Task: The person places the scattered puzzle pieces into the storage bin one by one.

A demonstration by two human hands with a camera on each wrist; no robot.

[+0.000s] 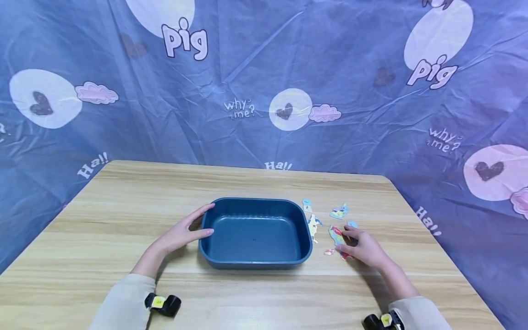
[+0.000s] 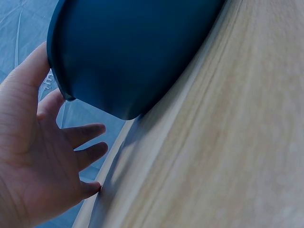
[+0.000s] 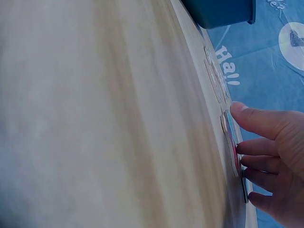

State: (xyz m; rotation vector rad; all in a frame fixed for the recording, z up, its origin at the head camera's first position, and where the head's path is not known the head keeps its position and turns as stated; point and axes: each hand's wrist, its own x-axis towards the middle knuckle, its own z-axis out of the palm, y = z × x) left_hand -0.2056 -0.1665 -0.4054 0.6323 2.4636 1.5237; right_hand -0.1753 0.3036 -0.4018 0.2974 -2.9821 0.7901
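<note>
A dark blue rectangular tub (image 1: 253, 265) sits on the table. My left hand (image 1: 181, 234) rests on the tub's left rim, thumb and index finger spread, other fingers hanging loosely off it in the left wrist view. At the tub's right lie several flat, colourful cut-out pieces that look like map puzzle pieces. Over this group is my right hand (image 1: 365, 249), its thumb and fingertips spread around a red, green and blue piece (image 1: 336, 233). In the right wrist view, the fingertips touch or nearly touch the pieces. A red piece (image 1: 346, 256) is partly covered by the hand.
A white and yellow piece (image 1: 313, 227) lies close to the tub's right side. Farther back are a blue and yellow piece (image 1: 340, 211) and a small light-blue-topped piece (image 1: 307, 205). A tiny piece (image 1: 329, 251) lies nearer. A blue printed cloth (image 1: 247, 146) hangs behind the wooden table (image 1: 247, 300).
</note>
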